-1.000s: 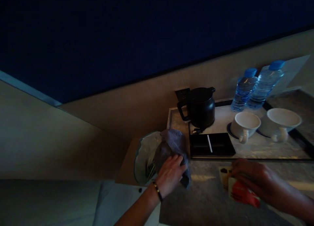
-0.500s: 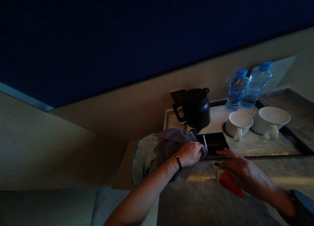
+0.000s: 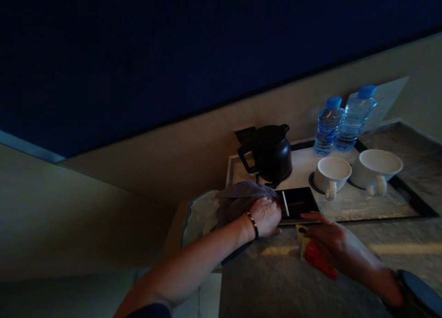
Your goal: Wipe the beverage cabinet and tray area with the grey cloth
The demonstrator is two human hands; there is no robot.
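Observation:
A grey cloth (image 3: 238, 198) is bunched at the left end of a black compartment box (image 3: 301, 203) with a thin white divider. Bent over the cloth and the box's left section, my left hand (image 3: 265, 216) is closed on the cloth, its fingertips hidden. My right hand (image 3: 336, 239) is closed on small red and yellowish sachets (image 3: 320, 259), pressed near the counter just in front of the box. Its index finger reaches forward and touches the box's front right edge.
A black kettle (image 3: 274, 154) stands behind the box on a black-rimmed tray (image 3: 373, 208). Two white cups (image 3: 332, 173) and two water bottles (image 3: 326, 129) are to the right. Left of the counter (image 3: 276, 285) is a bin with a pale liner (image 3: 200, 216).
My left hand has turned knuckles up and pushed down at the box's left section; its forearm swung lower. My right hand stays at the box's front edge with the sachets.

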